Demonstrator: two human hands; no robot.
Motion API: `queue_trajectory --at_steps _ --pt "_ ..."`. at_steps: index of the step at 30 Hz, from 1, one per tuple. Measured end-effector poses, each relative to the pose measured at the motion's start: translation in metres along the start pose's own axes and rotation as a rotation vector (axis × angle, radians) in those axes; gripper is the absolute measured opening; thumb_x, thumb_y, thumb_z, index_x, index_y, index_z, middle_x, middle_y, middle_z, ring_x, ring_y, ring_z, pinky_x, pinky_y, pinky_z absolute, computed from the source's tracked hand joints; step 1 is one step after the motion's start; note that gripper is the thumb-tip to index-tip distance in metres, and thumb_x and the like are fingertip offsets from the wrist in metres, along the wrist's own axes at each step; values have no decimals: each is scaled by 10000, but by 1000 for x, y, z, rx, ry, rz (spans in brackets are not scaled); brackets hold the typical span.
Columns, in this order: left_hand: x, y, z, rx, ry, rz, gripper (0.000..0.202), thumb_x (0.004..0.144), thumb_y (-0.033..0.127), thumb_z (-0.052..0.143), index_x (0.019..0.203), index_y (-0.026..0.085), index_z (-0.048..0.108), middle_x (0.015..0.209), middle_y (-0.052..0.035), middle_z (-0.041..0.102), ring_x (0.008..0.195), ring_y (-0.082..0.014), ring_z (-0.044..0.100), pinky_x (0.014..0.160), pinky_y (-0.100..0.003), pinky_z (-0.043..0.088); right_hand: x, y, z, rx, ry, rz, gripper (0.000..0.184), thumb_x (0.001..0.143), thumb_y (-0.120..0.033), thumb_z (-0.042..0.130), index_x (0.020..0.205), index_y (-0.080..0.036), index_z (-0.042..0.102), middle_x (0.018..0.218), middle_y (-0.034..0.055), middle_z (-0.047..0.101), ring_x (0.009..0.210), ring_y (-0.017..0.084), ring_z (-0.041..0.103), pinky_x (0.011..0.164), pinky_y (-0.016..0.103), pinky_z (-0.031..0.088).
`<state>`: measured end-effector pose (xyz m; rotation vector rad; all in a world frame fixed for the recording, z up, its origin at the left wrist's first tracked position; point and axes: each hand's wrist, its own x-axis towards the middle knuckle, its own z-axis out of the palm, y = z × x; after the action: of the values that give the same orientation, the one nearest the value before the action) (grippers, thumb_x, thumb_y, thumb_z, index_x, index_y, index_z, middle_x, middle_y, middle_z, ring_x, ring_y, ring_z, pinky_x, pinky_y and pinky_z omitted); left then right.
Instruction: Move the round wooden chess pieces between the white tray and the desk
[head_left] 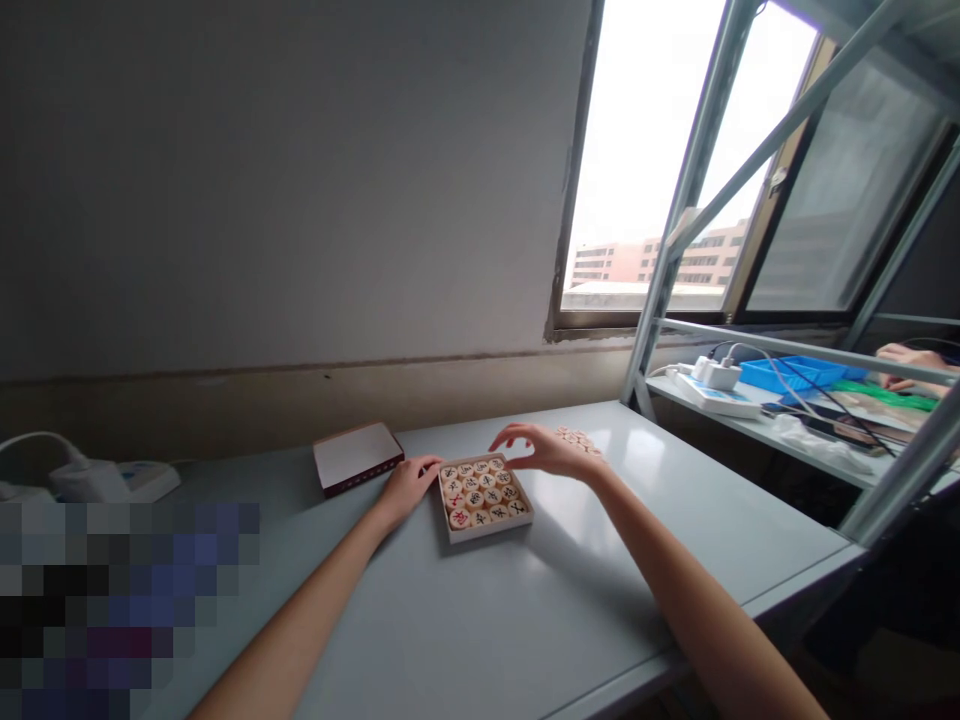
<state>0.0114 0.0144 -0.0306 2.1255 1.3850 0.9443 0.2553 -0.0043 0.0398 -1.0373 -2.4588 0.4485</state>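
Observation:
A shallow square box point(489, 528) of round wooden game pieces with red and black characters lies on the grey table point(480, 620). My left hand point(407, 484) rests against the box's left edge, its fingers curled on the rim. Above the box's far right corner hovers my right hand point(546, 448), fingers spread and bent, nothing visible in them. A small pile of loose wooden pieces point(576, 437) lies just behind the right hand. The box's lid point(355, 455), white on top with dark sides, lies to the left of the box.
A white power strip with cable point(112, 480) lies at the table's left end by the wall. To the right a metal shelf frame point(679, 215) holds a white adapter point(716, 372), a blue tray point(799, 372) and cables. Another person's hand point(911, 358) shows at far right.

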Motion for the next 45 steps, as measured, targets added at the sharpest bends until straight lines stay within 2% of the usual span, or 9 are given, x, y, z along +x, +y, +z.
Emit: queue_trajectory --at_steps 5,16,22,28,31,33,37,42,45 --pt "0 0 0 5 -18 21 362 772 303 352 891 131 648 950 -88 672 905 -202 593 835 -285 418 9 -29 33 3 -241 -148 351 712 -261 637 1060 -252 593 1052 33 572 933 167 530 764 253 418" --pt "1 -1 1 2 -5 26 372 768 338 362 882 136 652 946 -81 676 926 -212 587 840 -288 420 10 -32 53 -238 -121 -187 301 809 -198 520 1106 -240 550 1070 64 555 969 191 504 832 312 374" --pt "0 0 0 10 -5 29 367 769 324 362 888 132 651 950 -83 675 911 -208 592 834 -288 424 11 -27 42 -295 -17 -148 244 773 -376 567 952 -213 598 944 57 570 879 189 509 768 311 379" --pt "0 -2 1 5 -1 13 368 768 321 364 897 128 649 960 -88 672 919 -211 590 831 -288 423 -10 7 -9 -365 -123 227 184 747 -342 564 876 -216 600 900 50 573 874 202 519 722 297 389" --pt "0 -2 2 4 -3 8 372 765 319 364 903 119 646 967 -97 669 921 -215 589 838 -295 418 -22 27 -19 -496 -180 513 178 742 -193 519 903 -152 582 895 102 585 809 201 546 659 278 393" --pt "0 -2 2 -2 -6 11 371 766 318 362 899 121 647 963 -96 670 916 -213 589 835 -295 418 -25 32 -20 -528 -161 572 226 739 -141 487 953 -132 555 918 120 582 774 191 553 625 266 391" --pt "0 -2 1 -1 4 14 353 766 319 367 886 143 648 954 -82 674 906 -205 590 833 -295 417 -16 13 -12 -449 -124 434 203 771 -178 475 958 -195 551 859 60 593 707 154 547 579 239 379" --pt "-1 1 1 6 3 19 360 768 325 358 886 143 646 946 -79 674 900 -205 591 825 -289 423 1 -36 21 -117 -252 -95 251 771 -236 545 1020 -212 559 931 33 592 781 132 545 661 219 408" --pt "-2 3 0 10 -4 28 368 766 327 354 883 134 644 936 -83 674 890 -203 593 826 -284 426 3 -50 37 -86 -264 -210 260 769 -238 558 1027 -221 576 1017 44 575 860 144 542 730 232 406"
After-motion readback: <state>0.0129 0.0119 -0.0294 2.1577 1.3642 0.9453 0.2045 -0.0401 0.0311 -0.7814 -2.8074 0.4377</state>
